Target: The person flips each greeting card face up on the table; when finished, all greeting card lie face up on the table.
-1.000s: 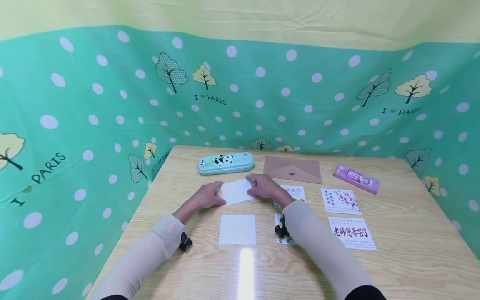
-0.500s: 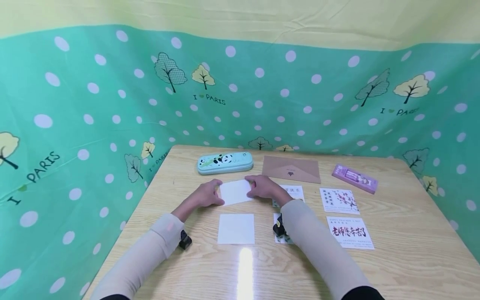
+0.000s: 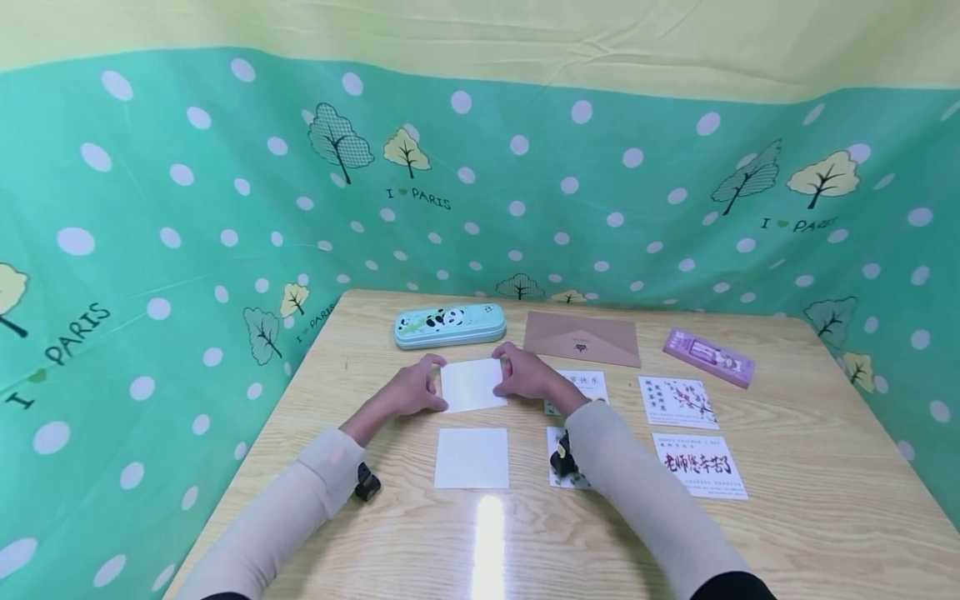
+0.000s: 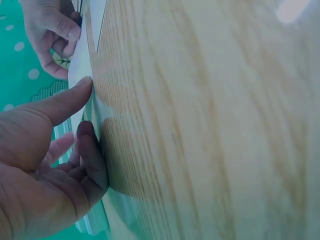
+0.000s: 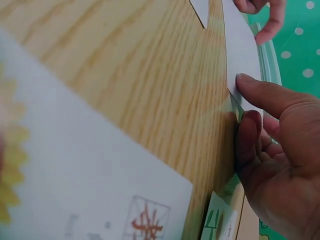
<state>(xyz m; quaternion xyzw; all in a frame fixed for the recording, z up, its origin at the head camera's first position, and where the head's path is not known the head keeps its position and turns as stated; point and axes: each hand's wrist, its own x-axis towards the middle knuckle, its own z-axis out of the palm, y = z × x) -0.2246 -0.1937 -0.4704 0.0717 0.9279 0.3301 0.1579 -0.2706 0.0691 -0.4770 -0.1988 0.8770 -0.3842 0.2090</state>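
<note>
A blank white card (image 3: 472,385) is held by its two short sides between my hands, close over the wooden table. My left hand (image 3: 412,388) pinches its left side; in the left wrist view the thumb (image 4: 75,97) lies along the card's edge with fingers curled below. On the other side my right hand (image 3: 523,373) pinches the card, thumb (image 5: 260,95) on its face and fingers tucked underneath. A second blank white card (image 3: 472,458) lies flat just in front. Right of it, two printed cards are partly hidden by my right wrist and sleeve, among them the upper one (image 3: 588,383).
Behind the hands lie a light blue panda pencil case (image 3: 450,326) and a brown envelope (image 3: 582,337). A purple box (image 3: 708,357) sits at the back right. Below it are a blossom card (image 3: 678,402) and a card with red-brown lettering (image 3: 700,465). A polka-dot curtain (image 3: 480,150) surrounds the table.
The right hand's fingers have risen slightly at the card's upper right corner, and the card looks a little brighter. Both hands keep their hold; the other things have stayed put.
</note>
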